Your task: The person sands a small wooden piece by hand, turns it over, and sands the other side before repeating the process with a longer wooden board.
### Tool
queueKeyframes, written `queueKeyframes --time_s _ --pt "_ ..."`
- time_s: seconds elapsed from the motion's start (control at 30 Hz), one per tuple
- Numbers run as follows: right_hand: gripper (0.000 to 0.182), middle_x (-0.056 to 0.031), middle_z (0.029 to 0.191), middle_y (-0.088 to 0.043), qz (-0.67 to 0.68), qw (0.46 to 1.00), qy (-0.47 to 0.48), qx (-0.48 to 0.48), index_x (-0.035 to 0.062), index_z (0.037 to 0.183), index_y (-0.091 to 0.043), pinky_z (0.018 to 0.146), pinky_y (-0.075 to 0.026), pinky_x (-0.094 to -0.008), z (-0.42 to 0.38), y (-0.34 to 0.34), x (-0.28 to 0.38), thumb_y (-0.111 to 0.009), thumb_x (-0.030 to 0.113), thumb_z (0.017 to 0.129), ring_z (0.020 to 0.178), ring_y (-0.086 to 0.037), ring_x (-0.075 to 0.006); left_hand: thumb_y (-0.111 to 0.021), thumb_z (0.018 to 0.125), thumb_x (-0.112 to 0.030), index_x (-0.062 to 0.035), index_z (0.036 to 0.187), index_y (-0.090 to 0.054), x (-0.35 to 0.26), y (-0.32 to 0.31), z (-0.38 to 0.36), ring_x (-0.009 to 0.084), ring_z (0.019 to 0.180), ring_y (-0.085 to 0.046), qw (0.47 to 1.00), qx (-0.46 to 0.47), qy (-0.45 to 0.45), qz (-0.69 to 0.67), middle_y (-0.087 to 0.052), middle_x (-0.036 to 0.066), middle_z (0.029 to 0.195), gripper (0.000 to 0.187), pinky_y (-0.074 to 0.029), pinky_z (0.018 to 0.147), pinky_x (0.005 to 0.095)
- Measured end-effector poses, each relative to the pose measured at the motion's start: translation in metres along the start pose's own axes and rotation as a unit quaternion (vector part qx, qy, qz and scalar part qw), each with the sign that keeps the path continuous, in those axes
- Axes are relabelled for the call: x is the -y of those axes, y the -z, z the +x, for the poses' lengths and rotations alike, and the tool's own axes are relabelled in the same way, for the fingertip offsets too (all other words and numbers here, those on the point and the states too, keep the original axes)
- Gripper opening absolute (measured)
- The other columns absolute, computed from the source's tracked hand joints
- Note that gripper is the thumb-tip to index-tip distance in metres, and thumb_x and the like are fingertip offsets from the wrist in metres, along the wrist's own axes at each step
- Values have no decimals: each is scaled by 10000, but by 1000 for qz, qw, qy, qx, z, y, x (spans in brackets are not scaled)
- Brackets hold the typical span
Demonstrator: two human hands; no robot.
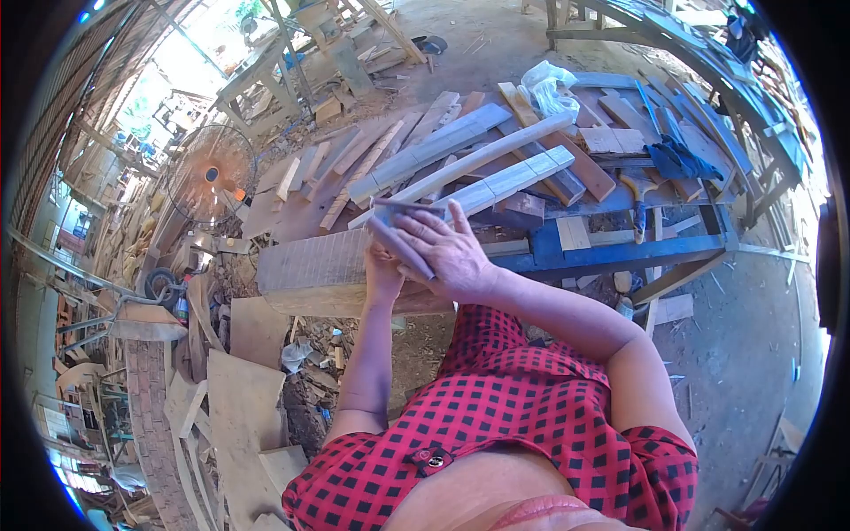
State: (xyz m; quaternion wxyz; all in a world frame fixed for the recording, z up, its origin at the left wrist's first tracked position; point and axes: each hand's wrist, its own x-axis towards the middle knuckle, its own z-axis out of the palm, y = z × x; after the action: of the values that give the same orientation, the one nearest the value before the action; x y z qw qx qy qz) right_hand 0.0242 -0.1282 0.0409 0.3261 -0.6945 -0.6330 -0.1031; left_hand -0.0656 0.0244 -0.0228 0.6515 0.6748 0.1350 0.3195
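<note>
My right hand (438, 250) is raised in front of my chest, fingers laid flat over a thin grey sheet (396, 209), perhaps sandpaper, whose top edge sticks out above the fingertips. My left hand (382, 273) is tucked under the right one and mostly hidden by it; it seems to grip the same sheet from below. Both hands hover over a thick pale wooden block (312, 265) and in front of the planks on the blue workbench (611, 252).
Several long planks (460, 155) lie across the bench, with a white plastic bag (544, 87), a hammer (639, 205) and blue cloth (677, 161). A floor fan (211, 173) stands at the left. Boards and offcuts (239, 389) litter the dirt floor.
</note>
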Motion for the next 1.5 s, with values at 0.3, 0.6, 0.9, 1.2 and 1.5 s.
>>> queueKeyframes --time_s 0.3,0.6,0.9,1.2,1.5 --pt "588 -96 1371 -442 -74 980 -182 -6 150 1369 -394 1075 -109 -572 -39 19 -108 -525 425 866 1316 -350 -227 -713 773 -47 -12 1160 -518 -18 -13 -2 98 885 -591 997 39 -7 -70 -607 44 999 435 -515 746 239" --pt "605 -83 1396 -413 -120 895 -429 -16 162 1362 -403 1085 -90 -555 -55 55 -232 -346 556 906 1332 -322 -237 -719 763 -59 -18 1142 -532 -19 -17 -3 145 819 -644 998 16 -19 -62 -635 67 952 424 -545 684 246" --pt "541 -95 1279 -528 -12 986 -164 -8 170 1347 -422 1042 -216 -516 -9 21 -51 -509 412 871 1225 -452 -227 -702 778 -32 -2 1122 -533 -23 -17 -4 87 894 -587 999 30 -15 -33 -620 26 986 384 -500 753 232" --pt "552 -98 1345 -469 -10 997 -70 23 145 1359 -400 1073 -124 -592 -11 3 -29 -482 429 893 1297 -376 -247 -717 765 -53 0 1122 -536 -19 -11 -7 99 908 -590 1000 19 -13 -4 -623 47 989 404 -500 749 248" --pt "585 -76 1391 -427 -106 916 -387 5 181 1351 -430 1085 -98 -505 -47 49 -218 -366 549 900 1312 -355 -199 -716 782 -61 -16 1140 -522 -19 -15 -4 90 889 -591 999 25 6 -47 -612 38 983 410 -514 760 241"
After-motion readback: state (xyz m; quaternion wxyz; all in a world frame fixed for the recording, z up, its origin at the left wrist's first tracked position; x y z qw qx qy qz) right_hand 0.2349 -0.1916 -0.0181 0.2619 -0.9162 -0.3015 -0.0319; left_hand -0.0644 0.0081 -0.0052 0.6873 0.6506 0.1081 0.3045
